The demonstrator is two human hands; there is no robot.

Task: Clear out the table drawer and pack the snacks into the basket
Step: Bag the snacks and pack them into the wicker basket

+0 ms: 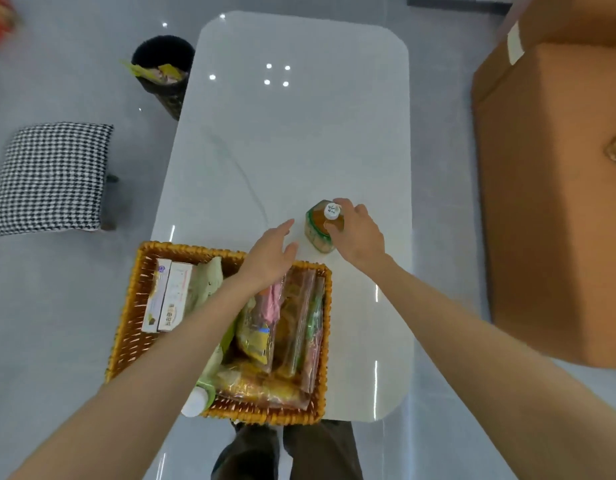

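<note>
Just past the far right corner of the basket (126, 306), upright on the table (299, 140): the bottle (318, 233), clasped round its shoulder by the right hand (360, 233). Above the basket's far rim, the left hand (268, 258), flat, holding nothing. Likely trouble: little room among the snack bags (265, 327) inside the basket, hence a badly wedged bottle tipping out.

Your right grip (358, 234) holds the bottle (316, 233) upright on the tabletop (282, 140); your left grip (268, 255) hovers, fingers straight, over the basket (128, 320)

We see a dark bin (163, 64) holding wrappers on the grey floor (40, 306), a houndstooth stool (50, 174) nearer us, and a cardboard box (549, 185) at right.
</note>
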